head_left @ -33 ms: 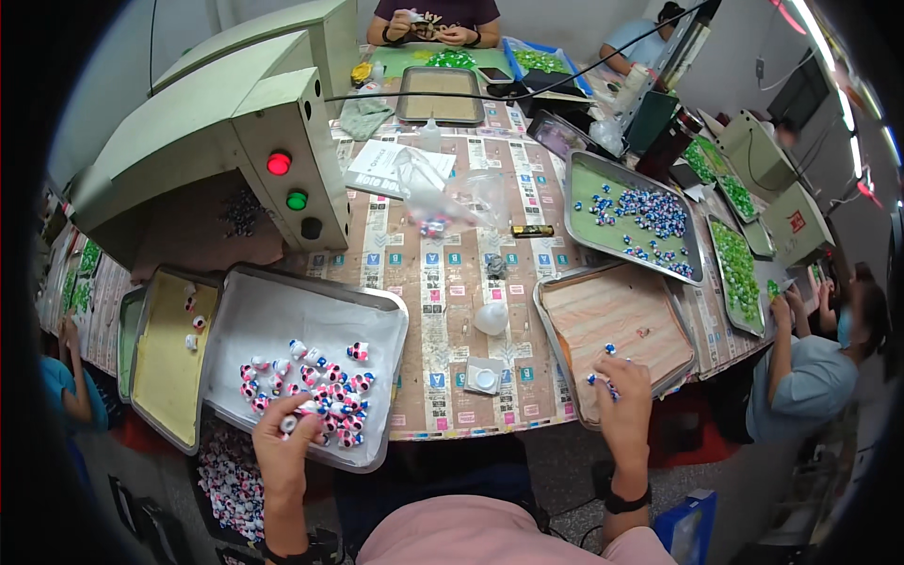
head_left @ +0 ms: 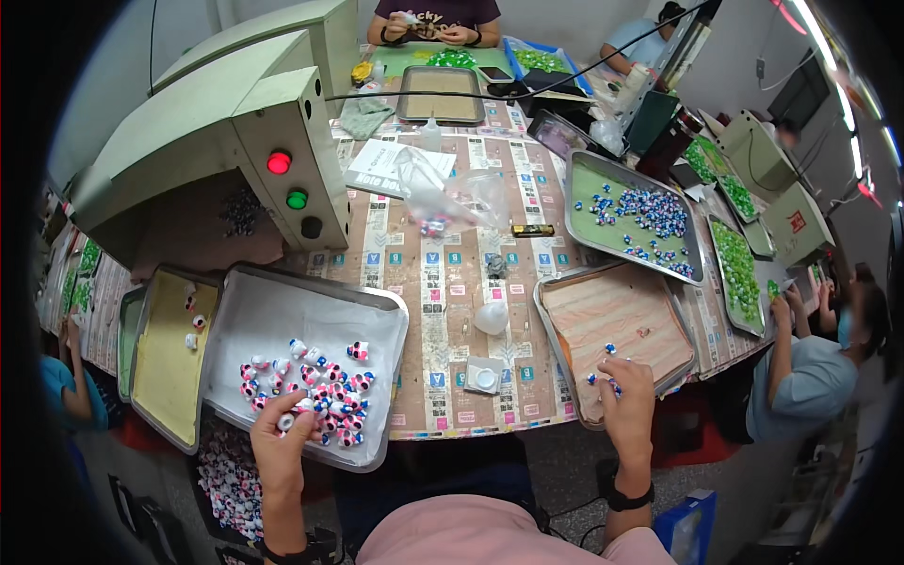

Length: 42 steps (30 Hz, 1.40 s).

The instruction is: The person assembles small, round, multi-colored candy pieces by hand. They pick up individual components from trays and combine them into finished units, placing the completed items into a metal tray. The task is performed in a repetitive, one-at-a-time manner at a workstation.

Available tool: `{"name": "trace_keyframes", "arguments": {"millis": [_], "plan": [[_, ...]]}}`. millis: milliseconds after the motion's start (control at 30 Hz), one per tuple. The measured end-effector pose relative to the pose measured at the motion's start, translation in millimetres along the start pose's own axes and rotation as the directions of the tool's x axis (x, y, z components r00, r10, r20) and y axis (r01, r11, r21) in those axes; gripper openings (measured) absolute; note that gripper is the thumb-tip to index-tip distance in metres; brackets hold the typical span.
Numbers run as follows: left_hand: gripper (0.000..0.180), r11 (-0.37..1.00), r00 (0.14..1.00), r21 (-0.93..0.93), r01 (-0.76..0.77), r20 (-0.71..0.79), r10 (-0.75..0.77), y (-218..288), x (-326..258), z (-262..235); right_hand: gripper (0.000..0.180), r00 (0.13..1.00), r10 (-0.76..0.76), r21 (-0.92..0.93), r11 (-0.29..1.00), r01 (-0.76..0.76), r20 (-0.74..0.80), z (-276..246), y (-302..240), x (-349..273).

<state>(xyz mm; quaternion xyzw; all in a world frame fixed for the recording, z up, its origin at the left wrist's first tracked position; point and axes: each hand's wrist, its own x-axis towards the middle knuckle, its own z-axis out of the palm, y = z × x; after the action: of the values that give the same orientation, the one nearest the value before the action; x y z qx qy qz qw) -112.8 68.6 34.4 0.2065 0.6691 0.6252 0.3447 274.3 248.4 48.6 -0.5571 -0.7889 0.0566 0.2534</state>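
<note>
My left hand (head_left: 281, 447) is closed on a small white figure head (head_left: 285, 422) with a round opening, pinched between thumb and fingers. It is at the near edge of a pile of pink, white and blue figure pieces (head_left: 331, 400), inside a metal tray lined with white (head_left: 282, 315). Over a tray lined with pinkish cloth (head_left: 603, 311), my right hand (head_left: 629, 400) has its thumb and fingers closed around a small blue-and-white piece (head_left: 616, 385). Another blue-and-white piece (head_left: 610, 348) lies just beyond its fingertips.
A machine with red and green buttons (head_left: 282, 169) stands at the left, beside a yellow-lined tray (head_left: 169, 367). Between the trays are a white bulb-shaped thing (head_left: 491, 318) and a small white dish (head_left: 484, 379). A tray of blue pieces (head_left: 650, 212) lies far right. Other people work around.
My left hand has drawn slightly left with the white figure head. My right hand has shifted a little to the right. The trays have not moved.
</note>
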Motion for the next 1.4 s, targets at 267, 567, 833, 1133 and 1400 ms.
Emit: {"name": "trace_keyframes", "arguments": {"millis": [267,567,833,1133,1400], "plan": [[0.038,0.902,0.994,-0.416,0.113,0.05,-0.101,-5.8,3.3,-2.2,0.023,0.977,0.133,0.146,0.977,-0.158,0.165,23.2,20.2,-3.7],[0.027,0.561,0.753,-0.556,0.613,0.626,-0.203,6.8,-26.7,44.0,0.019,0.89,0.167,0.692,0.574,-0.437,0.424,27.5,-18.5,-13.1],[0.037,0.439,0.624,-0.504,0.743,0.759,-0.185,-15.8,-39.1,62.9,0.019,0.861,0.009,0.771,0.442,-0.459,0.508,33.8,-69.9,-5.9],[0.035,0.466,0.63,-0.469,0.75,0.721,-0.289,-17.1,-46.7,66.5,0.015,0.951,-0.032,0.61,0.773,-0.172,0.308,49.3,-90.7,7.3],[0.035,0.533,0.617,-0.406,0.742,0.725,-0.306,-20.8,-52.2,68.6,0.012,0.951,-0.271,0.419,0.889,0.188,0.148,77.4,-86.4,11.0]]}}
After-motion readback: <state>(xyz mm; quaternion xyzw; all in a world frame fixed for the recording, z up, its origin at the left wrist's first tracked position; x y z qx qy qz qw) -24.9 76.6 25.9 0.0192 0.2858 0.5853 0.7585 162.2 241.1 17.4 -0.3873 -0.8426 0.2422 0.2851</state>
